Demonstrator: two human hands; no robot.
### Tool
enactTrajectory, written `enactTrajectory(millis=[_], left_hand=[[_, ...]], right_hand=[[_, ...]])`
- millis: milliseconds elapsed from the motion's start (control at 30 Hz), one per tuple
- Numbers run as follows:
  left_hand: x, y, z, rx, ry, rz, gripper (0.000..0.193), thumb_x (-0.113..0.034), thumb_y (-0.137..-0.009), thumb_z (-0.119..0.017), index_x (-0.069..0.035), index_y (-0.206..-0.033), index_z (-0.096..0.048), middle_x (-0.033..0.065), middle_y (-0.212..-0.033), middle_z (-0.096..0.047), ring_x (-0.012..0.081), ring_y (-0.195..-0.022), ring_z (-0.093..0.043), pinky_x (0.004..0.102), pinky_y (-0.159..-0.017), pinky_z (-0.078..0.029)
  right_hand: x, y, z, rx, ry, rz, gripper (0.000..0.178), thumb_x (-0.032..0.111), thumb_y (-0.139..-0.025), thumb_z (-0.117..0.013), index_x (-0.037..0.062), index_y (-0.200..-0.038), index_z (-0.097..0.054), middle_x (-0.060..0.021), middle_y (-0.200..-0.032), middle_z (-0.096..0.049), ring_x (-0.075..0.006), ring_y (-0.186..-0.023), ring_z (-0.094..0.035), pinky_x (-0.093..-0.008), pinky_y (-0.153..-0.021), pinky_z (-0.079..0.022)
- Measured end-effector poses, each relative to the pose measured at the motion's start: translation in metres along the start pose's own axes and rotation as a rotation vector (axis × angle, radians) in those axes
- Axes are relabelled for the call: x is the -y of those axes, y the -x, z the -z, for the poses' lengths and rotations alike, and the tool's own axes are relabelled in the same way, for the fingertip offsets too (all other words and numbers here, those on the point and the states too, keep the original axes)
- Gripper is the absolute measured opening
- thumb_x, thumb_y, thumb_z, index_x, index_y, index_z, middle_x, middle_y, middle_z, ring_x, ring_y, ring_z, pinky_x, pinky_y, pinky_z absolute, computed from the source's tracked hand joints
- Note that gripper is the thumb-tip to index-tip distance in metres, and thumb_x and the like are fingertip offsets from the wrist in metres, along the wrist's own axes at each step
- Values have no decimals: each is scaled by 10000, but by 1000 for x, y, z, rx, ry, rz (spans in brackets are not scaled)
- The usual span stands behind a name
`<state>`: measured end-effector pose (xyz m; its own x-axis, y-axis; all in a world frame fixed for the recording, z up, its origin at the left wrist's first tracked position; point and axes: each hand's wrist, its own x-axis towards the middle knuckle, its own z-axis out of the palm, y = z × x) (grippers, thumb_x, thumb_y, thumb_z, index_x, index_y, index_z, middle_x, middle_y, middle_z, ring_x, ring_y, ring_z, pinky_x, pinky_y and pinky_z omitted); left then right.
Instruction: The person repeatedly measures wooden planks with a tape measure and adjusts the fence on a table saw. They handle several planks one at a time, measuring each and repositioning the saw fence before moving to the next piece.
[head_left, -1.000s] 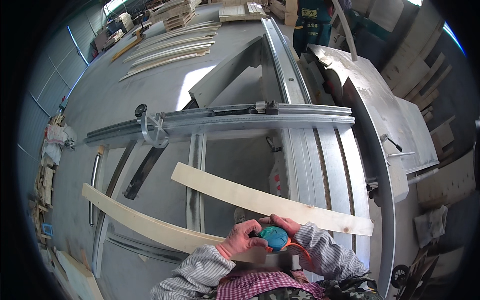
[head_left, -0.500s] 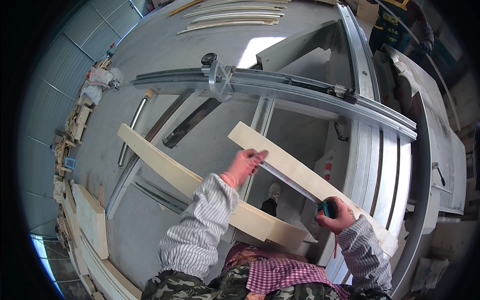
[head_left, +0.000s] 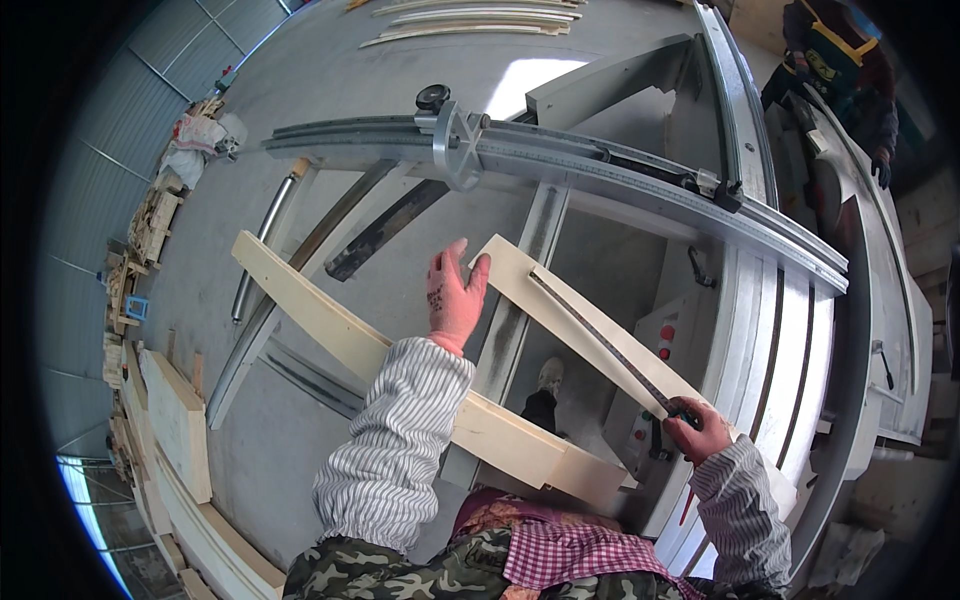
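My left hand [head_left: 457, 300], in a pink glove, is raised at the far end of a pale wooden board [head_left: 518, 277]. Its fingers are apart and nothing is in them. My right hand [head_left: 703, 437], also gloved, is closed round a dark tape measure [head_left: 685, 416], mostly hidden by the fingers. From it the pulled-out tape blade [head_left: 605, 343] runs along the board's top face, its free tip lying short of the board's far end. The board slants across a metal machine frame. A second, longer pale board [head_left: 325, 325] lies to the left, passing beneath my left forearm.
Beyond the boards a metal rail [head_left: 580, 160] with a clamp-like stop [head_left: 458, 145] crosses the frame. A grooved metal table [head_left: 770, 350] stands at right. Another person [head_left: 840, 60] is at the far right. Stacked timber [head_left: 178, 420] lines the left; long strips [head_left: 480, 20] lie far back.
My left hand has let go of the tape blade and moved left and away, opening. The blade now lies on the board's face rather than along its near edge. My right hand has shifted slightly right.
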<state>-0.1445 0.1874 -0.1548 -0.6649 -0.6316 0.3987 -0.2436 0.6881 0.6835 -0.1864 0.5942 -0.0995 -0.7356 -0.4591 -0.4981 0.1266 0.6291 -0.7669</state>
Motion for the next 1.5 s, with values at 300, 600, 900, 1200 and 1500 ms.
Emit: enactTrajectory(millis=[300,600,900,1200,1500], left_hand=[[-91,70,24,299,-15,-880,641,-352,-774,-793,-113,-1305,-525,96,-1331,-494,300,-1251,-464,500,-1082,-371],[-116,54,-26,805,-561,-1057,1009,-534,-681,-789,-159,-1499,-334,36,-1390,-473,253,-1375,-371,544,-1196,-174],[-120,25,-65,961,-615,-1166,929,-488,-589,-842,-137,-1364,-471,12,-1126,-592,174,-1112,-574,453,-1209,-202],[-86,-29,-18,1005,-504,-943,952,-270,-518,-885,-85,-1352,-464,83,-1206,-572,244,-1174,-540,480,-1215,-215],[-32,-45,-13,953,-588,-868,964,-164,-428,-898,-53,-1293,-486,142,-1204,-538,325,-1193,-503,517,-1216,-200]], right_hand=[[48,-47,-20,140,17,-97,502,383,-806,-664,23,-1156,-658,-92,-954,-699,-160,-897,-643,-310,-851,-493],[53,-56,-26,139,154,-22,540,463,-805,-658,52,-1155,-670,-143,-972,-706,-242,-940,-681,-350,-859,-508],[17,-32,-5,125,89,-16,477,333,-822,-699,40,-1197,-662,-88,-967,-707,-157,-890,-669,-304,-863,-517],[-102,86,93,3,163,-223,570,400,-782,-753,162,-1288,-639,-121,-1209,-583,-293,-1103,-616,-378,-1003,-471],[-211,160,144,-211,267,-368,593,408,-765,-770,225,-1311,-630,-74,-1186,-583,-239,-1086,-619,-363,-947,-500]])
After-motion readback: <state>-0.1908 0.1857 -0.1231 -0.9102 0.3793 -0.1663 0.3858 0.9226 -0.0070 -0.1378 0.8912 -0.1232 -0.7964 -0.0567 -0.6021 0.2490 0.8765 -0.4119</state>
